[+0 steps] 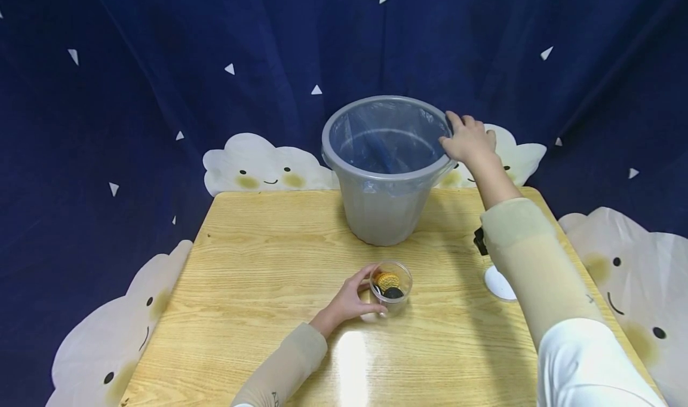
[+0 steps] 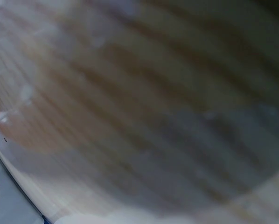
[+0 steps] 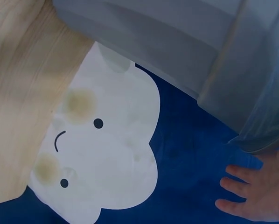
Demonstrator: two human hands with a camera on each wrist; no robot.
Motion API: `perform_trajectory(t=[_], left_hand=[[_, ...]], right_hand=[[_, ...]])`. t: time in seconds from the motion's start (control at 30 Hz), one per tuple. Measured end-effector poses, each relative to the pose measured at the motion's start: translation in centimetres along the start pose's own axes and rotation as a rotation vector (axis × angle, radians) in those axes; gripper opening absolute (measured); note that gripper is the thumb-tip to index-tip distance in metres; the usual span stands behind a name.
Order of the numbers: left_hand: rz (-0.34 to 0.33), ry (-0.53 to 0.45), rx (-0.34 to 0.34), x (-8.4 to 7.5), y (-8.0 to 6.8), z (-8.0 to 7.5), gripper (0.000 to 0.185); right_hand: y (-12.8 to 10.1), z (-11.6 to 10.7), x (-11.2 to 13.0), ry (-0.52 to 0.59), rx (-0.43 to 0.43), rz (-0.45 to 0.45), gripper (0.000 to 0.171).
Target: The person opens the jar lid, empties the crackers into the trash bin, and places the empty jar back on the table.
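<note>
On the table, my left hand [image 1: 348,299] holds a small clear cup [image 1: 407,284], its fingers and thumb around the side. Inside the cup are a golden ridged biscuit [image 1: 388,281] and a dark round cookie [image 1: 393,293]. At the back stands a grey bin [image 1: 378,210] lined with a clear plastic bag [image 1: 355,132]. My right hand [image 1: 469,139] is at the bin's right rim, thumb by the edge. In the right wrist view, several fingers [image 3: 235,187] stretch out straight and spread beside the rim. The left wrist view is mostly blurred tabletop and shadow.
Partly behind my right forearm, a round white thing [image 1: 500,283] and a small black object [image 1: 480,241] are on the right of the wooden table [image 1: 258,245]. Navy cloth [image 1: 269,30] with white triangles and smiling cloud shapes [image 1: 269,168] surrounds the table.
</note>
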State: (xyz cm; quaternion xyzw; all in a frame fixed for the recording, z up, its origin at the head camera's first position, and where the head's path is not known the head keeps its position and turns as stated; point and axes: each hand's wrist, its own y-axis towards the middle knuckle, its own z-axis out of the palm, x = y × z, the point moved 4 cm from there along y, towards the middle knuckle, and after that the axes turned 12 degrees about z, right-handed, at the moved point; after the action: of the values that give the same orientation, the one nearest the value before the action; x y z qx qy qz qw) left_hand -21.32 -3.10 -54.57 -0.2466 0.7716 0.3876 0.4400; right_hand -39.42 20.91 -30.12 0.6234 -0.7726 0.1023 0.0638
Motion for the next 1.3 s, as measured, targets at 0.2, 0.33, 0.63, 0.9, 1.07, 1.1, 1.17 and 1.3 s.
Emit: perform_trajectory(t=[0.2, 0.33, 0.63, 0.9, 1.07, 1.1, 1.17, 1.3], left_hand=[[-0.007, 0.010, -0.006, -0.2, -0.1, 0.0, 0.089], [0.003, 0.022, -0.001, -0.3, -0.1, 0.1, 0.089], [0.036, 0.035, -0.003, -0.3, -0.3, 0.3, 0.089], [0.069, 0.048, -0.048, 2.8, -0.9, 1.2, 0.096], [0.081, 0.064, -0.040, 2.7, -0.9, 1.4, 0.092], [0.080, 0.066, -0.040, 2.6, -0.9, 1.4, 0.092], [0.079, 0.076, -0.040, 2.6, -0.9, 1.4, 0.092], [0.115, 0.114, -0.043, 2.1, -0.8, 1.5, 0.092]], right_hand=[[-0.2, 0.0, 0.1, -0.028, 0.031, -0.017, 0.064], [-0.2, 0.1, 0.1, -0.035, 0.053, -0.027, 0.064], [-0.3, 0.2, 0.2, -0.021, 0.076, -0.025, 0.066], [-0.4, 0.2, 0.2, -0.013, 0.081, -0.019, 0.066], [-0.4, 0.3, 0.2, -0.008, 0.084, -0.017, 0.065], [-0.4, 0.3, 0.2, -0.008, 0.084, -0.016, 0.065], [-0.3, 0.4, 0.2, -0.010, 0.084, -0.015, 0.065], [-0.3, 0.3, 0.2, -0.012, 0.086, -0.013, 0.065]])
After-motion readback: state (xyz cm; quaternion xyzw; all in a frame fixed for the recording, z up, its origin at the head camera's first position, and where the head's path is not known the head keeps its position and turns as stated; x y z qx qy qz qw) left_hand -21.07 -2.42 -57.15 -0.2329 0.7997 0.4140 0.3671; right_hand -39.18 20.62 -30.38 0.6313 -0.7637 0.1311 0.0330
